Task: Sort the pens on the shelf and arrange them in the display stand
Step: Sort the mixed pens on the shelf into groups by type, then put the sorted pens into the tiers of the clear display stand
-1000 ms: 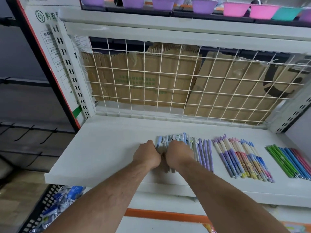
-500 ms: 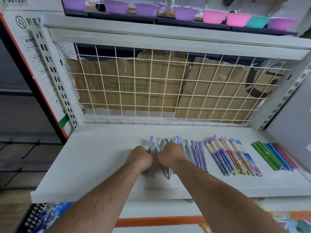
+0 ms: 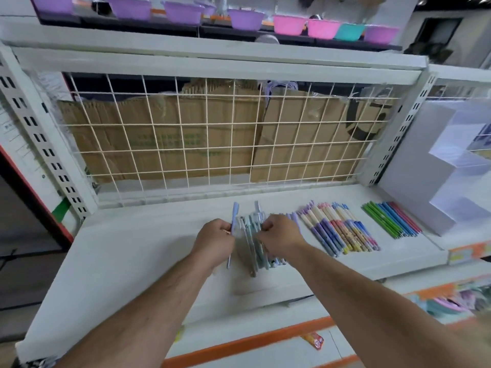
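Observation:
A bunch of pale blue and grey pens lies on the white shelf, between my two hands. My left hand grips one light blue pen at the bunch's left side. My right hand has its fingers curled over the right part of the bunch, hiding the purple pens under it. Further right lie a row of patterned purple, pink and blue pens and a row of green, blue and red pens. A white tiered display stand rises at the shelf's right end.
A white wire grid with cardboard behind it closes the back of the shelf. Purple, pink and teal bowls stand on the shelf above. Perforated uprights flank the bay. Packaged goods sit on the lower shelf at the right.
My hands have drawn slightly apart, and the left one now holds a single blue pen clear of the bunch. The view has swung right, bringing the display stand into sight.

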A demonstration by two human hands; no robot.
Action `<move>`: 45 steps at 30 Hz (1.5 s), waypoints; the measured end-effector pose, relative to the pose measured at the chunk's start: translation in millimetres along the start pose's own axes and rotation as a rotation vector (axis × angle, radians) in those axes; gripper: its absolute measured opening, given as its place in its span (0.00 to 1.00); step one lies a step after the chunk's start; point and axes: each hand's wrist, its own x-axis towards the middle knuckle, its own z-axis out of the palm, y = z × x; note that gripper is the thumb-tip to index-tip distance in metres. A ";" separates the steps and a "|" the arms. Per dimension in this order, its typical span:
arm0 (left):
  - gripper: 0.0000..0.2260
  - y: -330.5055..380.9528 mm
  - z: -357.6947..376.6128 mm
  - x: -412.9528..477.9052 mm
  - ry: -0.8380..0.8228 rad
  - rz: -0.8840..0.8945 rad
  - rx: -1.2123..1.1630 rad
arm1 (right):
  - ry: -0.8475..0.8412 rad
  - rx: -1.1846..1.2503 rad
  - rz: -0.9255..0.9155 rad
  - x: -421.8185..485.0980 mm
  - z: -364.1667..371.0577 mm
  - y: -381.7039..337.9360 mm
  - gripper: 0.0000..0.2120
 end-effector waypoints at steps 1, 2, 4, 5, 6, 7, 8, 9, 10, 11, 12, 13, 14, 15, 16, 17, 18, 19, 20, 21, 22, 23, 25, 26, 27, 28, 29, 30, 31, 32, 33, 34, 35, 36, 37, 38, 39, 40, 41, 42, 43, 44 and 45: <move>0.09 4.5 3.1 -1.5 -0.011 0.028 -0.015 | 0.012 0.028 0.018 -1.0 -2.7 2.3 0.04; 0.09 9.2 6.4 -2.5 -0.014 0.055 -0.022 | 0.022 0.059 0.036 -2.8 -6.4 3.6 0.05; 0.09 18.6 13.2 -4.4 -0.007 0.088 -0.017 | 0.036 0.118 0.054 -6.3 -13.4 8.1 0.06; 0.08 23.3 16.4 -5.3 0.000 0.096 -0.016 | 0.040 0.148 0.060 -9.0 -17.8 9.8 0.06; 0.07 27.5 19.5 -6.4 0.006 0.103 -0.015 | 0.045 0.172 0.067 -11.8 -22.2 11.6 0.06; 0.06 31.5 22.6 -7.8 0.009 0.110 -0.016 | 0.055 0.183 0.070 -14.7 -27.0 13.8 0.06; 0.06 35.4 25.7 -9.3 0.010 0.122 -0.022 | 0.067 0.183 0.070 -17.1 -31.8 16.5 0.07; 0.05 39.3 29.0 -11.3 0.006 0.137 -0.029 | 0.076 0.182 0.072 -19.7 -36.7 19.4 0.08; 0.04 42.9 32.8 -13.6 -0.003 0.150 -0.037 | 0.083 0.188 0.080 -22.5 -41.6 23.3 0.08; 0.03 46.7 36.8 -16.2 -0.012 0.159 -0.042 | 0.089 0.202 0.083 -25.6 -46.8 26.9 0.09; 0.03 50.4 41.8 -18.6 -0.020 0.167 -0.044 | 0.096 0.214 0.082 -29.0 -52.7 31.0 0.09; 0.03 54.2 47.3 -21.3 -0.028 0.173 -0.043 | 0.105 0.223 0.078 -32.4 -58.6 35.2 0.09; 0.03 58.4 53.6 -24.0 -0.037 0.179 -0.044 | 0.116 0.225 0.074 -36.1 -65.0 39.8 0.08; 0.02 62.9 60.0 -27.2 -0.047 0.184 -0.045 | 0.128 0.221 0.067 -39.6 -72.0 45.0 0.08; 0.02 67.7 67.0 -30.5 -0.058 0.193 -0.043 | 0.139 0.216 0.063 -42.7 -79.0 51.0 0.07; 0.03 72.9 74.4 -34.3 -0.070 0.203 -0.038 | 0.151 0.216 0.059 -45.9 -86.3 57.3 0.07; 0.03 78.0 82.1 -38.2 -0.082 0.212 -0.032 | 0.163 0.223 0.056 -48.6 -93.6 64.4 0.07; 0.03 83.6 90.2 -42.9 -0.092 0.220 -0.026 | 0.176 0.241 0.054 -50.9 -100.8 72.4 0.06; 0.03 89.4 99.1 -47.8 -0.098 0.231 -0.023 | 0.191 0.264 0.052 -54.0 -108.7 80.8 0.04; 0.04 95.4 108.9 -52.8 -0.104 0.242 -0.020 | 0.203 0.285 0.050 -57.1 -117.1 89.8 0.03; 0.04 101.6 119.0 -58.3 -0.109 0.252 -0.020 | 0.209 0.302 0.046 -60.6 -125.9 99.2 0.02; 0.05 108.1 130.0 -64.7 -0.114 0.258 -0.023 | 0.210 0.312 0.038 -64.2 -135.3 109.3 0.02; 0.06 120.4 153.0 -78.8 -0.122 0.261 -0.041 | 0.206 0.318 0.022 -73.3 -155.9 129.4 0.03; 0.06 126.5 165.1 -86.2 -0.125 0.261 -0.051 | 0.205 0.316 0.014 -78.0 -166.6 139.2 0.03; 0.06 133.2 177.4 -93.8 -0.130 0.263 -0.053 | 0.205 0.316 0.006 -82.9 -178.1 149.1 0.03; 0.06 139.7 189.9 -100.7 -0.133 0.264 -0.046 | 0.207 0.316 -0.002 -86.8 -189.3 159.0 0.03; 0.06 146.7 202.1 -108.1 -0.134 0.268 -0.038 | 0.210 0.314 -0.011 -90.7 -200.6 168.8 0.03; 0.06 153.4 214.3 -114.5 -0.134 0.276 -0.036 | 0.213 0.309 -0.018 -93.9 -211.8 178.1 0.03; 0.06 159.6 226.2 -120.1 -0.134 0.282 -0.040 | 0.215 0.310 -0.026 -97.0 -222.6 187.0 0.03; 0.06 165.5 237.7 -125.0 -0.136 0.282 -0.046 | 0.216 0.316 -0.031 -99.9 -232.8 195.5 0.04; 0.05 171.7 248.6 -130.0 -0.137 0.282 -0.049 | 0.217 0.330 -0.033 -102.9 -242.6 203.6 0.06; 0.05 178.3 258.6 -134.3 -0.135 0.283 -0.049 | 0.219 0.345 -0.035 -105.1 -252.2 211.3 0.06; 0.04 183.9 266.2 -137.8 -0.131 0.285 -0.049 | 0.220 0.359 -0.039 -106.7 -259.7 217.5 0.05; 0.04 190.5 274.4 -140.3 -0.126 0.290 -0.048 | 0.220 0.364 -0.041 -107.1 -268.1 224.6 0.03; 0.04 196.4 282.3 -141.4 -0.120 0.297 -0.047 | 0.220 0.361 -0.043 -106.2 -276.5 231.8 0.02; 0.04 202.1 289.2 -141.9 -0.120 0.301 -0.046 | 0.223 0.352 -0.045 -103.8 -284.1 238.5 0.02; 0.04 208.3 295.1 -142.9 -0.125 0.307 -0.044 | 0.231 0.347 -0.048 -100.1 -291.7 244.8 0.02; 0.04 214.1 300.8 -142.4 -0.128 0.309 -0.039 | 0.237 0.351 -0.052 -95.2 -298.5 250.4 0.03; 0.05 219.4 306.1 -140.3 -0.126 0.316 -0.033 | 0.242 0.365 -0.058 -89.8 -304.5 255.2 0.04; 0.05 225.0 311.5 -136.8 -0.120 0.323 -0.026 | 0.247 0.381 -0.062 -84.1 -309.7 259.1 0.04; 0.06 230.6 316.7 -132.2 -0.116 0.331 -0.022 | 0.252 0.391 -0.065 -78.2 -314.6 262.4 0.05; 0.06 236.4 321.8 -127.1 -0.116 0.335 -0.020 | 0.257 0.397 -0.068 -72.0 -318.9 265.6 0.06; 0.06 242.8 326.9 -122.0 -0.122 0.341 -0.024 | 0.261 0.401 -0.072 -65.3 -323.0 268.5 0.07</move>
